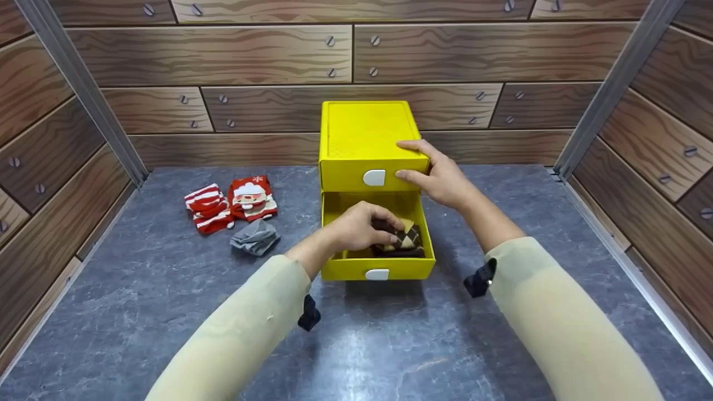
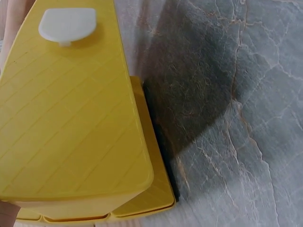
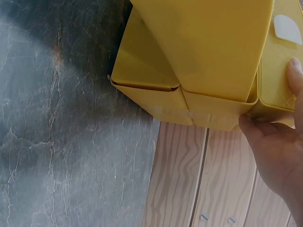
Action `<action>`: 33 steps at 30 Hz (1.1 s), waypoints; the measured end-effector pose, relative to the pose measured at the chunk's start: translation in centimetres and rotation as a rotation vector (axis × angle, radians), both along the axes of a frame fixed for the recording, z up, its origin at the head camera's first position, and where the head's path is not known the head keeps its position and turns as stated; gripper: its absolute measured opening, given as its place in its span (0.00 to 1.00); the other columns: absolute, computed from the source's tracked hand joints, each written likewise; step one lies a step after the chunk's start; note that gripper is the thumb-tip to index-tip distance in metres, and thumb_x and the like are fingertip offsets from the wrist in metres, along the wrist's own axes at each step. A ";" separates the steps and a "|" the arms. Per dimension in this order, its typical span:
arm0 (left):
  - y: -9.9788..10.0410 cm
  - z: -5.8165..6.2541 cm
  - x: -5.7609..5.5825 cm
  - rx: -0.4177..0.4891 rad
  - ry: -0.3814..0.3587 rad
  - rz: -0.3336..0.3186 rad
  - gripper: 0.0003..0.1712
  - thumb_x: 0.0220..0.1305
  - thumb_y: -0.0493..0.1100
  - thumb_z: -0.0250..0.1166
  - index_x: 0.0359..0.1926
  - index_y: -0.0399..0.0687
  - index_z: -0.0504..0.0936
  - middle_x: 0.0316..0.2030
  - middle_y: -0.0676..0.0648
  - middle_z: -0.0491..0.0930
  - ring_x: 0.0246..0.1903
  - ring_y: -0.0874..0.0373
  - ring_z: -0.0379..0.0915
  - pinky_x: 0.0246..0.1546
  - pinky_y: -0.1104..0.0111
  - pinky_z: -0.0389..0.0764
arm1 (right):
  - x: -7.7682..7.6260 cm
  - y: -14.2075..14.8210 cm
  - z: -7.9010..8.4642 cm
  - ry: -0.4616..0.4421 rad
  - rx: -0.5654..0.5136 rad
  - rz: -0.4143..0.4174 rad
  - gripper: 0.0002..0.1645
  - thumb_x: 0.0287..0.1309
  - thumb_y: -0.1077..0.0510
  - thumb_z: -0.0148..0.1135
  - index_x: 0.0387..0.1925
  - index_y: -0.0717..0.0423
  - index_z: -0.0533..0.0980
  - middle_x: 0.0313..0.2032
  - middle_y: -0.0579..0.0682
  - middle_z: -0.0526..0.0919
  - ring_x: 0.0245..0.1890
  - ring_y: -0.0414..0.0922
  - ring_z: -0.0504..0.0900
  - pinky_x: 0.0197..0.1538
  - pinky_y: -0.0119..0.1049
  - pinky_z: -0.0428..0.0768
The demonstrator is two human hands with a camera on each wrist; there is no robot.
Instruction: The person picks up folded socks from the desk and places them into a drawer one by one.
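Observation:
A yellow drawer cabinet (image 1: 367, 131) stands toward the back, its lower drawer (image 1: 333, 267) pulled out. Inside that drawer, on the right, lies a folded brown-and-cream argyle sock bundle (image 1: 411, 238). My left hand (image 1: 362, 225) reaches in and pinches it between thumb and fingers; the hand covers part of it. My right hand (image 1: 443, 175) grips the cabinet's front right corner, thumb on the upper drawer front and a finger on top. From the right wrist, that thumb (image 3: 295, 71) shows against the front. In the left wrist view the drawer front (image 2: 71, 118) hides my left hand's fingers.
To the cabinet's left lie red-and-white striped socks (image 1: 209, 209), red Santa socks (image 1: 252, 197) and a grey sock bundle (image 1: 255, 238). White handles (image 1: 377, 274) stick out from the drawer fronts. Wood-patterned walls (image 1: 267, 55) enclose the grey marbled tabletop (image 1: 167, 306).

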State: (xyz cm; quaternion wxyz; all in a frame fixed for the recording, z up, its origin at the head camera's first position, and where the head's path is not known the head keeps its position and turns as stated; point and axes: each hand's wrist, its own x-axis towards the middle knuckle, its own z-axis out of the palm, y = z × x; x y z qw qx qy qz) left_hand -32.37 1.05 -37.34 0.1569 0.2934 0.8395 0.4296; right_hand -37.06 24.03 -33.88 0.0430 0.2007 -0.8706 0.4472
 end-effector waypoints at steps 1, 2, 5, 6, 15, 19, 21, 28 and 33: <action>0.0 0.0 0.0 -0.008 0.012 -0.004 0.13 0.70 0.38 0.73 0.54 0.49 0.91 0.48 0.53 0.89 0.46 0.59 0.81 0.53 0.67 0.81 | 0.0 0.0 0.0 -0.001 -0.002 0.001 0.37 0.72 0.48 0.69 0.77 0.41 0.68 0.63 0.58 0.74 0.53 0.53 0.77 0.54 0.48 0.78; 0.0 0.1 0.0 -0.016 0.022 -0.008 0.13 0.70 0.39 0.73 0.54 0.49 0.91 0.48 0.52 0.89 0.47 0.59 0.81 0.53 0.67 0.81 | 0.0 0.0 0.0 -0.003 -0.001 0.001 0.37 0.72 0.48 0.69 0.77 0.41 0.68 0.63 0.58 0.74 0.53 0.53 0.77 0.54 0.48 0.78; 0.1 0.1 0.0 -0.032 0.047 -0.012 0.13 0.70 0.39 0.73 0.54 0.49 0.91 0.48 0.53 0.89 0.47 0.60 0.80 0.54 0.67 0.81 | 0.0 0.1 0.0 -0.001 0.006 0.002 0.37 0.73 0.47 0.69 0.78 0.41 0.67 0.64 0.57 0.74 0.53 0.53 0.77 0.55 0.48 0.78; 0.1 0.0 0.0 -0.035 0.050 -0.014 0.13 0.70 0.39 0.73 0.54 0.49 0.91 0.48 0.53 0.89 0.47 0.60 0.80 0.54 0.68 0.81 | 0.0 0.2 0.0 -0.002 0.008 0.000 0.37 0.72 0.47 0.69 0.78 0.40 0.67 0.65 0.57 0.74 0.54 0.53 0.77 0.56 0.48 0.78; 0.0 -0.1 -0.1 -0.033 0.067 -0.035 0.13 0.70 0.41 0.74 0.54 0.52 0.92 0.48 0.55 0.89 0.47 0.61 0.80 0.54 0.67 0.80 | -0.1 0.2 -0.1 -0.014 0.008 -0.004 0.37 0.73 0.46 0.68 0.78 0.39 0.67 0.66 0.58 0.73 0.55 0.54 0.77 0.58 0.51 0.78; -0.1 0.1 0.0 -0.032 0.065 -0.025 0.13 0.70 0.40 0.74 0.54 0.52 0.92 0.48 0.54 0.89 0.45 0.61 0.81 0.53 0.67 0.81 | -0.1 0.1 0.0 -0.009 0.008 -0.007 0.37 0.72 0.46 0.69 0.78 0.38 0.67 0.66 0.58 0.74 0.55 0.54 0.77 0.57 0.50 0.78; -0.1 0.2 0.0 -0.031 0.057 -0.014 0.13 0.70 0.40 0.73 0.54 0.51 0.92 0.47 0.54 0.89 0.44 0.61 0.82 0.52 0.68 0.81 | -0.1 0.1 0.0 -0.007 0.009 -0.010 0.37 0.72 0.45 0.69 0.78 0.38 0.67 0.65 0.57 0.74 0.54 0.54 0.77 0.56 0.50 0.78; -0.5 0.9 0.3 -0.025 0.080 0.033 0.14 0.71 0.41 0.73 0.55 0.52 0.91 0.48 0.55 0.89 0.44 0.60 0.82 0.52 0.66 0.82 | -0.1 0.1 0.0 -0.001 0.012 0.001 0.38 0.72 0.46 0.69 0.78 0.40 0.67 0.64 0.58 0.74 0.53 0.54 0.77 0.54 0.48 0.78; -1.2 1.8 0.5 0.000 0.138 0.008 0.15 0.72 0.41 0.71 0.57 0.48 0.90 0.52 0.51 0.89 0.50 0.59 0.82 0.57 0.63 0.80 | -0.1 0.2 -0.1 -0.010 0.001 0.015 0.38 0.72 0.46 0.69 0.78 0.41 0.67 0.65 0.58 0.73 0.53 0.54 0.77 0.55 0.48 0.78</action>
